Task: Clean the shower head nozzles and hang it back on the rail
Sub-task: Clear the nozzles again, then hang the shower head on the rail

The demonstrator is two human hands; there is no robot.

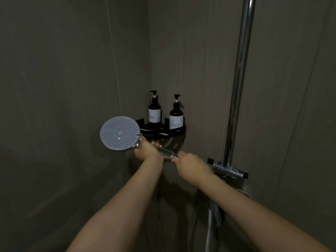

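The round grey shower head [120,133] faces me, its nozzle plate full of small dots, held out left of centre. My left hand [147,151] grips the handle just below the head. My right hand [190,167] grips the lower end of the chrome handle [168,154]. The chrome rail [239,79] rises on the right wall, well to the right of the head. A chrome bracket [228,170] sits on the rail just right of my right hand.
A black corner shelf [163,132] behind the shower head carries two dark pump bottles [155,110] [176,115]. The hose [211,220] hangs below the bracket. Grey walls close in on the left and back.
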